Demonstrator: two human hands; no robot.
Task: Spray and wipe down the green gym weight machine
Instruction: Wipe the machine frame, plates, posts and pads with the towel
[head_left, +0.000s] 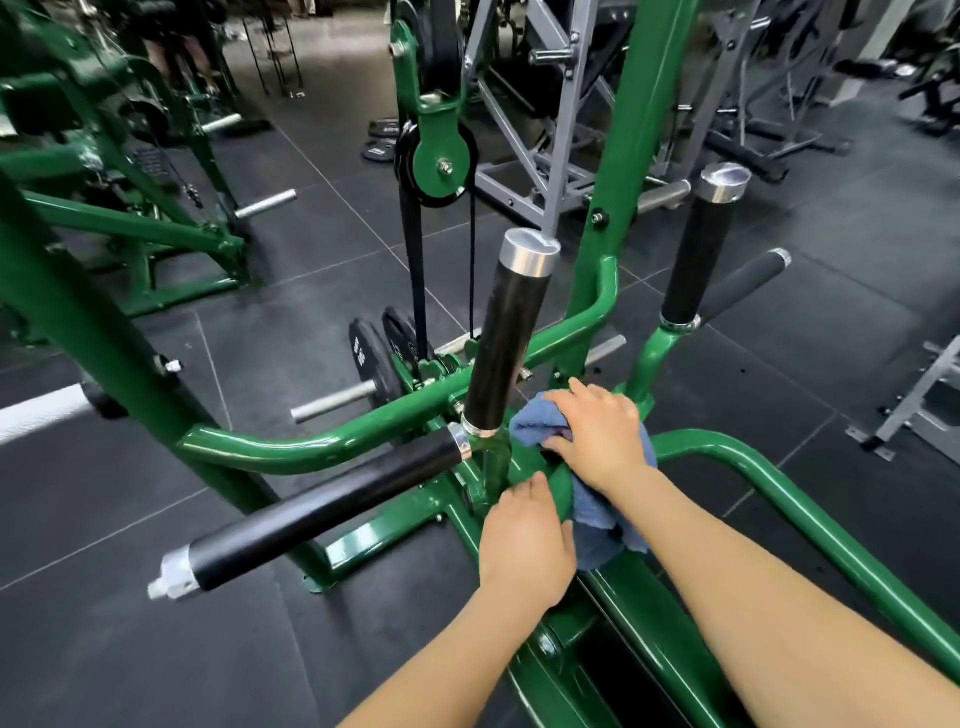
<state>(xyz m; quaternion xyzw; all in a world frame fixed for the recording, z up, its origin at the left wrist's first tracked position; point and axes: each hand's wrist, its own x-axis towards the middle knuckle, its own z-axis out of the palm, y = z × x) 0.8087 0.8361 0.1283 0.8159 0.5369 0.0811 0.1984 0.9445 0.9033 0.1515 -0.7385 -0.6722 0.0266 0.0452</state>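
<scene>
Head view, only one: the right hand (597, 434) presses a blue cloth (597, 530) with fingers spread flat on the green machine frame (311, 441), centre-right of the frame, just beside the base of the upright black grip (506, 338). The left hand (524, 540) sits lower centre, fingers curled over the green tube; if it really clamps it, I cannot tell. No spray bottle in view. Risks, as I judge: the loose cloth end hangs near the pivot bolts and can snag; knuckles can hit the upright grip if the wipe goes left. Room: open to the right along the curved green rail (779, 493); tight at centre btw. the grips; the belt (415, 270) and weight plates (371, 358) stand well apart, upper centre.
</scene>
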